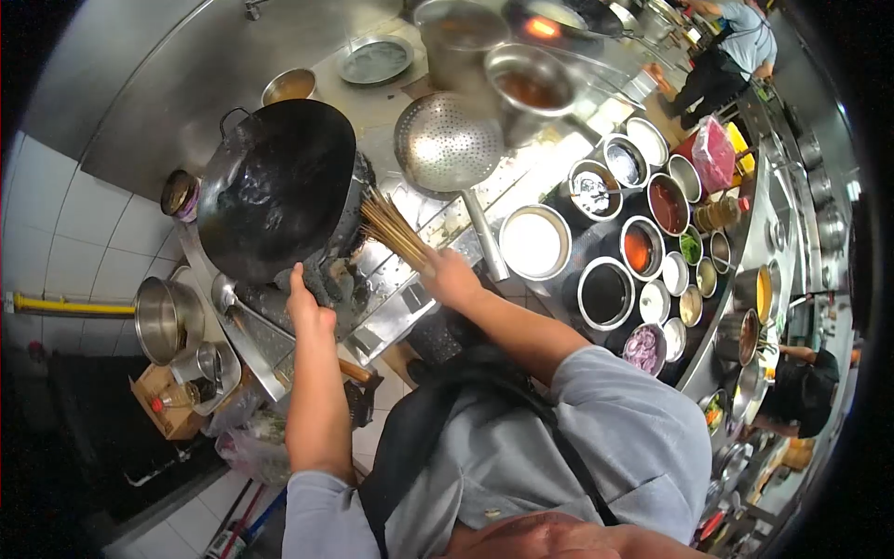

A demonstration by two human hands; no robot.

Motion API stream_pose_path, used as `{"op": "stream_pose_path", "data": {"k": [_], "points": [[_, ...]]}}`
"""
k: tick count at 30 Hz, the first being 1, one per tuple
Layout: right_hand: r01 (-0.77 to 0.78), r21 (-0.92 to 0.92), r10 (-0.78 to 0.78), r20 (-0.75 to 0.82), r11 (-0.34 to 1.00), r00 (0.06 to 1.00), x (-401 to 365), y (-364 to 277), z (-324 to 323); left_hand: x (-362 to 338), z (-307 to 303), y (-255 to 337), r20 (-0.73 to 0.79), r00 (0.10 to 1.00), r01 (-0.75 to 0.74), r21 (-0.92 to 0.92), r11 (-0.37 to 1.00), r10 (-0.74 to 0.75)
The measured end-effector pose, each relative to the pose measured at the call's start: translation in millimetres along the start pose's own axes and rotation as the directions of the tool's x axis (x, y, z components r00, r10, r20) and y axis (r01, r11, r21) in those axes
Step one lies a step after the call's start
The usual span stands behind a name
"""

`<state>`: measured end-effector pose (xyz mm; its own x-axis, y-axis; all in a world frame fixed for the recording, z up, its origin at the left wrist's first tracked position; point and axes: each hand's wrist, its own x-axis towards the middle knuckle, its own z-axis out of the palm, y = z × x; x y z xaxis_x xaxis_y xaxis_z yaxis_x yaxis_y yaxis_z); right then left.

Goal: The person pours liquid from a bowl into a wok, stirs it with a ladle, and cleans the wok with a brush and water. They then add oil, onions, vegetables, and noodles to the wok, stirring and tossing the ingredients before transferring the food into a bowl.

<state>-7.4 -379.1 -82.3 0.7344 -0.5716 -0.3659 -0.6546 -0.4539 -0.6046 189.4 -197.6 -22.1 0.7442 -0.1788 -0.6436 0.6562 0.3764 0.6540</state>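
My left hand grips the near rim of a large black wok, which is tilted up on its edge over the stove so its inside faces me. In my right hand is a bamboo brush; its bristles point toward the wok's right edge, just beside the burner ring. A perforated steel strainer ladle rests on the stove ledge right of the wok, its handle running down past my right hand.
Several steel bowls of sauces and seasonings line the counter at right. A steel pot and a ladle sit at left. Pots stand behind. One person works at the far end, another at right.
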Motion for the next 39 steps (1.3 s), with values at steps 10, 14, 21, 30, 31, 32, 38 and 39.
{"op": "stream_pose_path", "data": {"k": [10, 14, 21, 30, 31, 32, 38, 39], "points": [[-0.354, 0.609, 0.363, 0.116, 0.709, 0.925, -82.1, 156.5, 102.4, -117.1, -104.8, 21.3, 0.043, 0.998, -0.068, 0.417, 0.906, 0.055], [-0.490, 0.872, 0.409, 0.456, -0.024, 0.791, 23.2, 189.2, 125.0, -150.5, -161.3, 12.6, -0.096, 0.995, 0.055, 0.595, 0.802, 0.003], [-0.132, 0.974, 0.415, 0.199, -0.185, 0.888, 104.9, 239.4, 187.6, -199.3, -177.5, 2.7, -0.153, 0.987, 0.088, 0.764, 0.640, 0.047], [0.008, 0.972, 0.314, 0.069, -0.236, 0.947, 99.8, 249.1, 166.9, -193.2, -172.0, -8.5, -0.201, 0.979, 0.179, 0.764, 0.620, -0.035], [0.005, 0.973, 0.314, 0.070, -0.231, 0.947, 99.5, 249.9, 165.4, -191.0, -171.3, -11.6, -0.200, 0.979, 0.180, 0.767, 0.616, -0.036], [0.005, 0.974, 0.318, 0.069, -0.226, 0.945, 99.9, 251.3, 164.2, -185.8, -172.3, -16.0, -0.154, 0.987, 0.143, 0.748, 0.648, -0.041], [0.012, 0.979, 0.368, 0.065, -0.203, 0.928, 104.2, 255.1, 163.5, -188.1, -140.8, -26.7, -0.100, 0.995, 0.076, 0.795, 0.601, 0.006], [0.014, 0.981, 0.373, 0.059, -0.192, 0.926, 107.2, 252.7, 162.0, -188.2, -137.8, -28.9, -0.060, 0.998, 0.034, 0.775, 0.631, 0.020]]}}
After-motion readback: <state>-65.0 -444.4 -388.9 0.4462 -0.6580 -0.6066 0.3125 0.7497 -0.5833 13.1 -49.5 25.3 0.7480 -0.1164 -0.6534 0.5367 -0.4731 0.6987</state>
